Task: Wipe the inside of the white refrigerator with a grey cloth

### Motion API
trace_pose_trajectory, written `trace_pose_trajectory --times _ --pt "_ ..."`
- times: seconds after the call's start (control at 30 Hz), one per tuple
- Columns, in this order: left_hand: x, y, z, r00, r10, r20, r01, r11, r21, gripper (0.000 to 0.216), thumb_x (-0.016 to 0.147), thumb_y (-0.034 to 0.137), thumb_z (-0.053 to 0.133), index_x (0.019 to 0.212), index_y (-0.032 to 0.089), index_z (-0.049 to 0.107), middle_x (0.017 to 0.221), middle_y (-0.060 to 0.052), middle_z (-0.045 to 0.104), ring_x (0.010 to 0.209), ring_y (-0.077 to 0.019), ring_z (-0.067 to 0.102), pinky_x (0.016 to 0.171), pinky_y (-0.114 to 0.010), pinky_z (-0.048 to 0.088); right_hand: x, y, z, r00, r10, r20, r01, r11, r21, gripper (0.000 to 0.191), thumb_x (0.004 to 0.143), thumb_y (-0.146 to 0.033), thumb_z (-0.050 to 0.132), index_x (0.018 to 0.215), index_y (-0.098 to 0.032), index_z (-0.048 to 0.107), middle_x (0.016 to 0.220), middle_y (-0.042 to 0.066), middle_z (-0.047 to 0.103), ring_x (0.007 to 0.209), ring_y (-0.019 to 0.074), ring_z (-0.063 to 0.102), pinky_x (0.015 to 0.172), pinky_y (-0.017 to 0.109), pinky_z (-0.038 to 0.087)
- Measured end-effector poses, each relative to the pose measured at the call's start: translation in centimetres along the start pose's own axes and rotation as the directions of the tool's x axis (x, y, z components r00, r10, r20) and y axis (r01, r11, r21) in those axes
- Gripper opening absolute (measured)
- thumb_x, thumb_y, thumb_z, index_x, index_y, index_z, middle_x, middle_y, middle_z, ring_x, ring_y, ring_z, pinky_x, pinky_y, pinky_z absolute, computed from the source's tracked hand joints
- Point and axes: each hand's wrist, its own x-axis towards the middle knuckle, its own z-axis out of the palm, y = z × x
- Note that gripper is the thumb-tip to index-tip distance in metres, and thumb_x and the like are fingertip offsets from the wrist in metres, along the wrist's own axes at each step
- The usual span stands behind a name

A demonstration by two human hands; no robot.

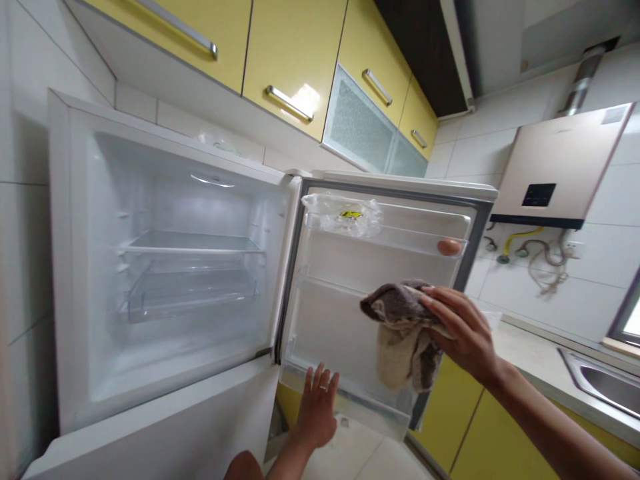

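An open fridge compartment (165, 267) stands before me, its door (350, 313) swung out to the right. My right hand (463, 333) is closed on a brown and beige cloth (403, 333), which it presses against the inner side of the door near the middle shelf. My left hand (317, 403) lies flat with fingers spread on the lower edge of the door's bottom shelf. An egg (449, 247) sits at the right end of the door's top shelf, and a clear plastic bag (343, 215) lies at its left end.
Inside the compartment are a clear shelf (193, 243) and a clear drawer (190, 293). Yellow cabinets (295, 60) hang above. To the right are a wall water heater (560, 170), a countertop (530, 360), a steel sink (605, 383) and yellow lower cabinets (480, 433).
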Motion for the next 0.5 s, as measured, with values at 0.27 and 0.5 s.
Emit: trace_pose_trajectory --times 0.27,0.5 --pt "-0.2 1.2 -1.5 0.999 -0.029 0.041 0.029 1.000 0.000 0.087 0.081 0.041 0.053 0.161 0.015 0.029 0.168 -0.017 0.032 0.161 -0.0307 0.001 0.129 -0.056 -0.008 -6.3 6.7 -4.5 0.766 0.555 -0.326 -0.631 0.747 -0.211 0.050 0.092 -0.041 0.062 0.138 -0.023 0.064 0.114 0.022 0.070 0.109 0.0421 0.067 0.091 0.059 0.054" --pt "-0.3 1.9 -2.3 0.998 -0.039 0.043 0.040 0.999 -0.032 0.086 0.081 0.040 0.052 0.160 0.013 0.031 0.166 -0.017 0.034 0.161 -0.0307 0.003 0.129 -0.053 -0.008 -11.1 9.4 -2.0 0.705 0.688 -0.175 -0.708 0.665 -0.239 0.043 0.090 -0.043 0.055 0.127 -0.023 0.066 0.114 0.020 0.067 0.109 0.0398 0.065 0.093 0.053 0.053"
